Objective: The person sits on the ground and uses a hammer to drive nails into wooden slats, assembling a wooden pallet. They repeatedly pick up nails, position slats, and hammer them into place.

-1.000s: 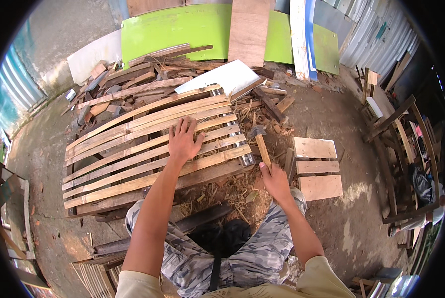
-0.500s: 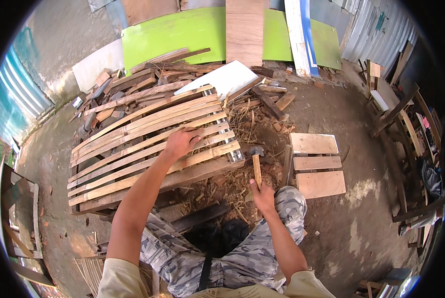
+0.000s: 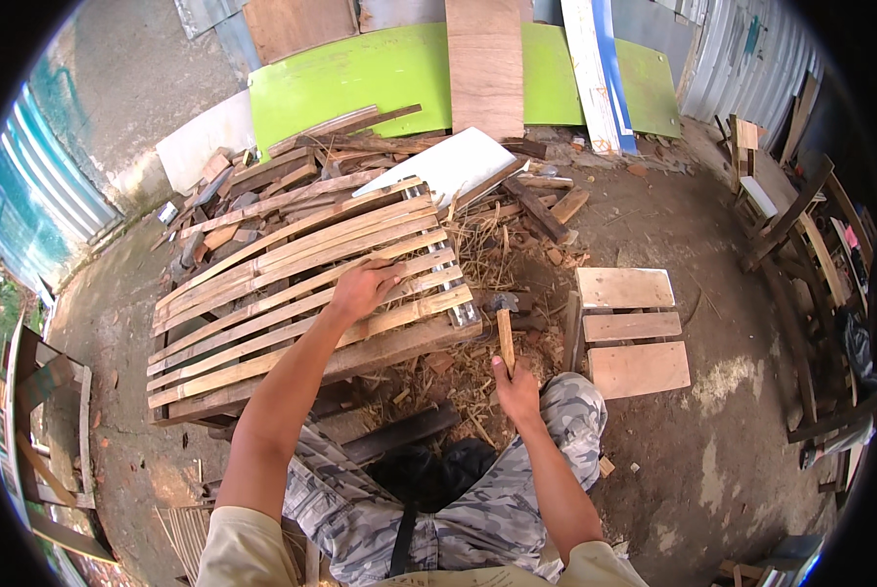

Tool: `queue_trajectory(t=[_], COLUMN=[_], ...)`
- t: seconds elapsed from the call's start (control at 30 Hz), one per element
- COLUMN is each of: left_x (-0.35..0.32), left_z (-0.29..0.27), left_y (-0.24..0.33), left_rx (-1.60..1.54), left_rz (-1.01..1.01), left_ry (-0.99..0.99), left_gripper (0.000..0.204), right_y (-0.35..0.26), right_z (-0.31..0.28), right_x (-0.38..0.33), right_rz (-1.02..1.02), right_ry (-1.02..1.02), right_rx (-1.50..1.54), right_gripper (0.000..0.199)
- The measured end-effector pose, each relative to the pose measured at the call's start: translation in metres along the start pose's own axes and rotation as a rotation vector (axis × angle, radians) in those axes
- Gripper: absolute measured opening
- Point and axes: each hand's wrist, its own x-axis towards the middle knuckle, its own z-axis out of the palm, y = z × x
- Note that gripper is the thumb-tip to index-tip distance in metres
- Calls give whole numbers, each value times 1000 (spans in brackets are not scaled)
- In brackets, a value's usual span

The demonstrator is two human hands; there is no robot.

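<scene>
The left hand (image 3: 363,289) rests on the bamboo slats (image 3: 301,248), toward the right end of the panel they make, with its fingers curled and close together; I can't tell whether they pinch anything. The slats lie side by side with narrow gaps, running from the left edge of the low wooden table (image 3: 389,354) to its right edge, where a patchy crosspiece (image 3: 448,262) passes beneath their ends.

The right hand (image 3: 518,389) is clamped round the wooden handle of a hammer (image 3: 506,338), thumb along the shaft. The hammer is just beside the table's near right corner, head pointing away from the person and clear of the slats. Below that hand is a knee in camouflage trousers (image 3: 570,421).

On the ground (image 3: 722,352), right of the hammer, three flat boards (image 3: 639,369) lie in a row (the middle one is the narrowest). Beyond the table's far edge there is a heap of scrap wood (image 3: 262,186), with a white sheet (image 3: 443,164) lying at its right side. Behind it, a bright green panel (image 3: 360,83) stands along the wall.
</scene>
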Motion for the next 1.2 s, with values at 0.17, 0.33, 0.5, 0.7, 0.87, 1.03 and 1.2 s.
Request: queue_trajectory(t=[0.17,0.33,0.5,0.7,0.87,1.03,1.2], left_x=[-4,-48,-150,-273,-336,-325,-350], left_z=[-1,-6,2,68,122,132,191], left_y=[-1,24,51,77,92,105,87], left_rx=[4,-81,-179,-405,-462,-392,-570], left_rz=[-7,-5,-302,-767,-1142,-1083,-1440], left_ry=[12,466,787,976,629,19,-395], left_gripper=[32,29,17,14,31,33,35], right_y=[0,-14,-26,-31,-68,-96,-138], right_z=[4,6,11,42,63,82,95], right_x=[2,-2,-10,-25,-36,-35,-26], right_rz=[-8,-111,-311,-516,-626,-900,-1086], right_ry=[37,134,111,-81,-203,-182,18], right_rx=[9,52,181,28,-13,-39,-243], right_gripper=[63,55,41,38,36,28,25])
